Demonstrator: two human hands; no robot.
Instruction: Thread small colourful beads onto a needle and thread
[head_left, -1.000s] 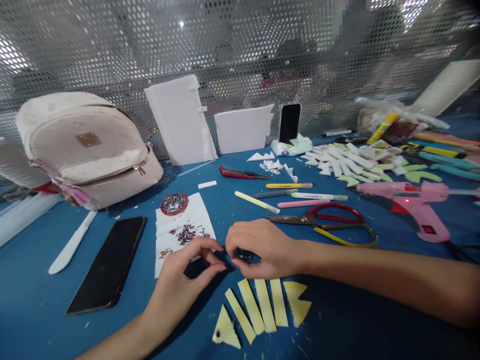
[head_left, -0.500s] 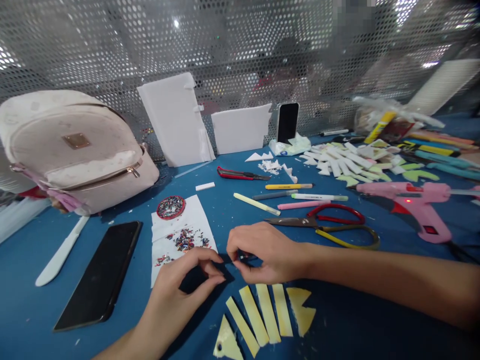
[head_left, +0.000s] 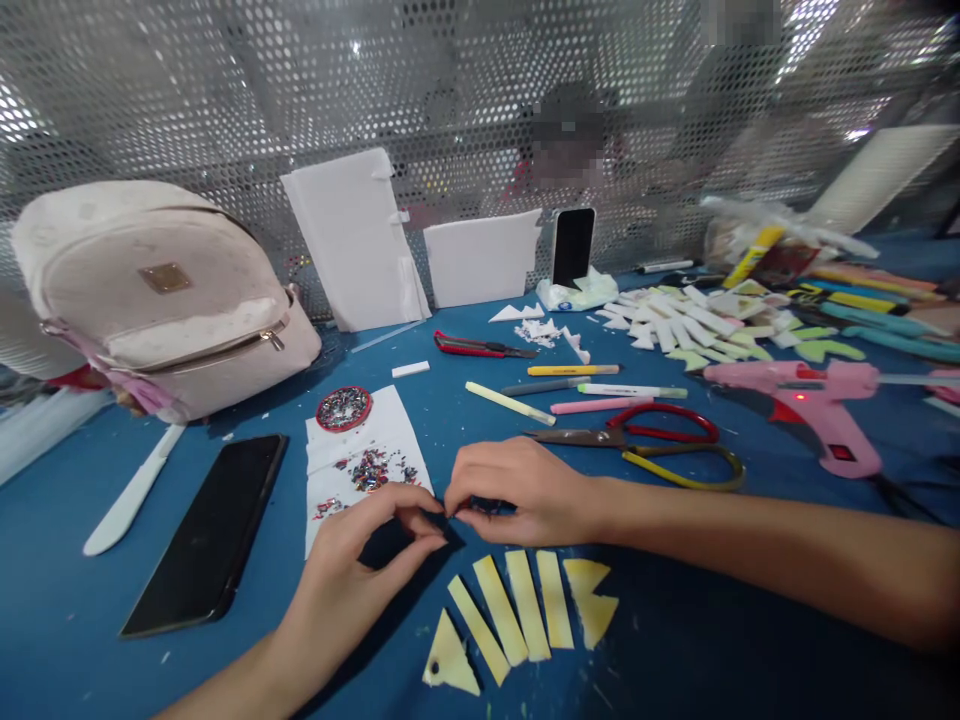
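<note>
My left hand [head_left: 367, 545] is curled at the lower edge of the white paper, thumb and fingertips nearly together. My right hand [head_left: 517, 490] meets it from the right, thumb and fingers pinched, the tips almost touching the left fingertips. Whatever they hold is too small or hidden. Small shiny coloured bits [head_left: 370, 470] lie on the paper [head_left: 401, 425], beside a round red-rimmed lid [head_left: 343, 409] full of similar bits. Below my hands lies a fish shape of yellow pieces: a triangular head [head_left: 450, 655] with a hole, several strips [head_left: 527, 605] and a notched tail [head_left: 591, 600].
Scissors [head_left: 581, 437], felt-tip pens [head_left: 510, 403], a red cutter [head_left: 472, 346] and a pink glue gun [head_left: 810, 400] lie beyond my right hand. A black phone [head_left: 206, 540], white plastic knife [head_left: 135, 495] and pale backpack [head_left: 165, 310] are at left. Cut pieces [head_left: 690, 320] are heaped back right.
My right hand has shifted slightly left, and its fingertips have come closer to my left hand's. The view has moved a little; the fish pieces keep their arrangement.
</note>
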